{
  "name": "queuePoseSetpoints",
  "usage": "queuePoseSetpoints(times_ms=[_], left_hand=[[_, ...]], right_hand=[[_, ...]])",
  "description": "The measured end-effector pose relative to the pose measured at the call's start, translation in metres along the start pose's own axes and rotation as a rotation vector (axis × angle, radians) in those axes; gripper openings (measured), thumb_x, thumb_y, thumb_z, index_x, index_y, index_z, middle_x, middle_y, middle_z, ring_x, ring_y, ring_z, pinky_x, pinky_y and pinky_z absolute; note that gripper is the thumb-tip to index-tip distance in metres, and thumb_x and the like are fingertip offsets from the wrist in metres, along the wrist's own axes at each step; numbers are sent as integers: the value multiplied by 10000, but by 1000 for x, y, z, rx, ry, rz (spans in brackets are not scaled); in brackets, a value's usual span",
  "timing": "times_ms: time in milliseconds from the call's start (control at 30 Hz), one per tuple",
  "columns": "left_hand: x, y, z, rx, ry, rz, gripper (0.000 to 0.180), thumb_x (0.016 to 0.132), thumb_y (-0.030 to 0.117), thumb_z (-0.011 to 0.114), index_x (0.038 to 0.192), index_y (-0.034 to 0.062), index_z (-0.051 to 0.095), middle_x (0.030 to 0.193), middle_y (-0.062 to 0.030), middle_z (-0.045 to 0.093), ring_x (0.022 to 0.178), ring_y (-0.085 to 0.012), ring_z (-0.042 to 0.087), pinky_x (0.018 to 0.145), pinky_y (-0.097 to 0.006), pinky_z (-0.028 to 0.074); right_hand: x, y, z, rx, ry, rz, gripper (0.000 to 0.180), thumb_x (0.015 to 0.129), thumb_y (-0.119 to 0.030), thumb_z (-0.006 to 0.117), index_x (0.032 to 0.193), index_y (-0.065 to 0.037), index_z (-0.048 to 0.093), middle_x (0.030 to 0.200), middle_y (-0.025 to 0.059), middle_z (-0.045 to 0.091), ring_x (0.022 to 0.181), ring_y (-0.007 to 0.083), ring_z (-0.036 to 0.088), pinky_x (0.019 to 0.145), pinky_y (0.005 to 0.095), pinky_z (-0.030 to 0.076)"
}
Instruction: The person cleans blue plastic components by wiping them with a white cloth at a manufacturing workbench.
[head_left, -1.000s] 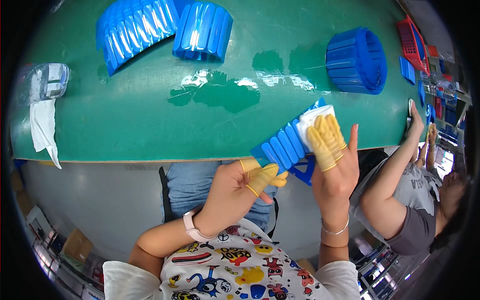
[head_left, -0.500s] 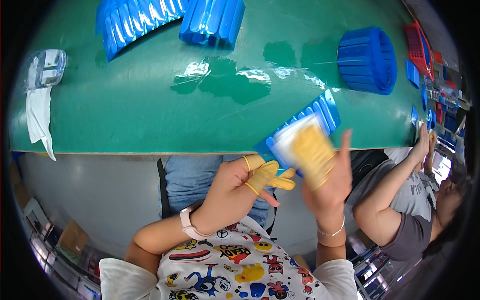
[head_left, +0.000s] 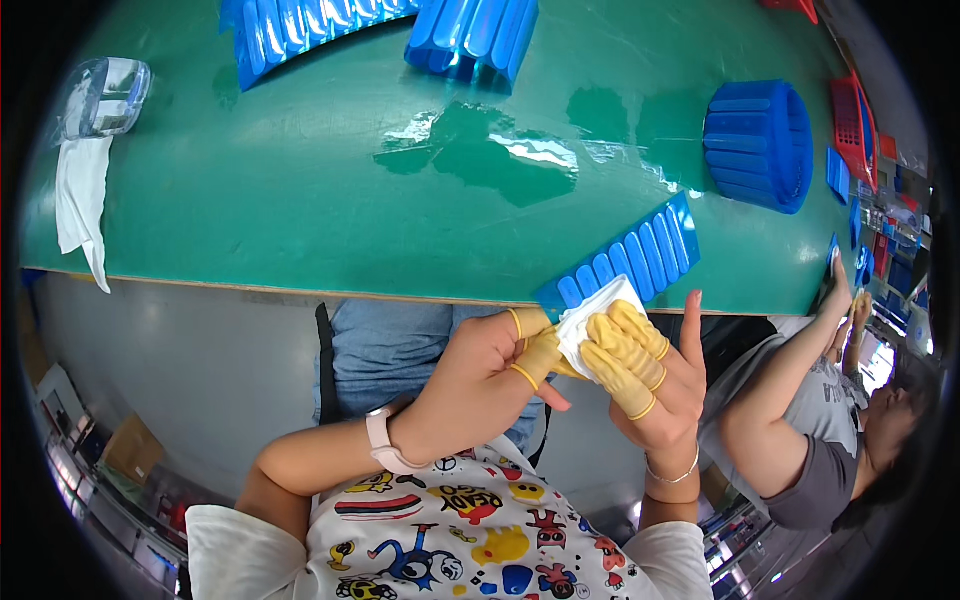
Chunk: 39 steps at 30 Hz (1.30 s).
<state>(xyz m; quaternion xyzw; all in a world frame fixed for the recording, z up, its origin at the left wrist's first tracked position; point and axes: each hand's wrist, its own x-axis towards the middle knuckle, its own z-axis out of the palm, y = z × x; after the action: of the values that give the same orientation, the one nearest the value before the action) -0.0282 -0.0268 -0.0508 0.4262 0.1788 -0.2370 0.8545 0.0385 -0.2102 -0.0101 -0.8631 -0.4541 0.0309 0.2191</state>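
Two hands meet at the near edge of the green table (head_left: 300,200): your right hand (head_left: 655,385), in yellow finger cots, presses a white cloth (head_left: 592,318) against the blue ribbed tray (head_left: 630,262), while your left hand (head_left: 490,365) pinches the cloth's left edge.

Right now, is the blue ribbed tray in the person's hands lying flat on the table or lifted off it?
Lifted. The blue ribbed tray is tilted, its lower end held between the left hand and right hand below the table edge.
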Motion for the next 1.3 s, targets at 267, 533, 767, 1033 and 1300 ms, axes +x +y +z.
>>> queuePoseSetpoints(times_ms=[267,533,767,1033,1300], left_hand=[[0,7,8,-78,43,77,258,1010,55,443,1170,-77,596,1061,-138,645,817,-220,702,651,-300,619],[0,-1,9,-72,104,62,261,1010,139,523,1171,-54,594,1059,-162,687,923,-268,709,685,-323,623],[3,-3,11,-49,105,50,194,1000,28,486,1108,-62,619,1027,-118,692,911,-191,700,720,-287,610],[3,1,9,15,98,91,196,1005,55,495,1100,-67,616,1005,-126,697,906,-196,703,708,-285,611],[-13,23,3,821,-166,216,243,924,65,593,1159,48,655,1079,-94,694,840,-159,707,663,-296,580]], right_hand=[[18,1,2,-57,31,0,405,628,108,625,963,-87,740,1047,85,719,1024,274,690,1102,704,249],[29,17,3,-60,129,86,453,662,153,580,1056,-31,709,1030,127,704,968,306,683,1127,655,254],[15,17,6,-109,148,0,332,694,86,643,988,-44,729,1030,101,718,977,272,698,1113,676,251],[10,37,-7,-196,363,248,332,749,167,563,1011,14,698,948,146,714,899,347,699,1128,589,319],[-10,32,4,221,699,226,155,791,16,613,928,-24,674,981,203,694,987,348,688,1064,681,340]])
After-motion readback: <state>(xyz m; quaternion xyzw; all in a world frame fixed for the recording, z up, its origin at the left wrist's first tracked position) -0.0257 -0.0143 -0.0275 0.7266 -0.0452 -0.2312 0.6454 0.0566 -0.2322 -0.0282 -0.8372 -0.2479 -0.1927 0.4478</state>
